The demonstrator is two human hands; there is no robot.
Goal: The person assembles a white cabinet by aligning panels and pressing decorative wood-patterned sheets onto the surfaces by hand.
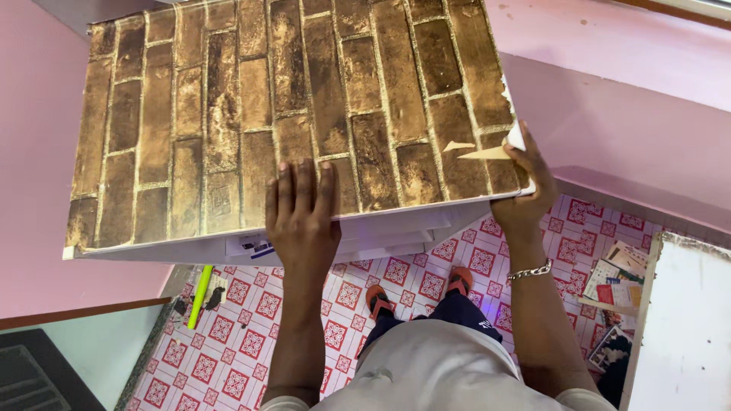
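1. Up high, the left hand (302, 221) lies flat, fingers spread, on the brick-patterned board (228, 114).
2. At the board's near right corner, the right hand (525, 183) grips its edge.
3. Below lies a red-patterned tile floor (244, 335).

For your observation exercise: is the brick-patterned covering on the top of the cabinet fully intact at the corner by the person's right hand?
No. Near the right hand, the brick-patterned covering is torn, with pale patches showing at the corner.
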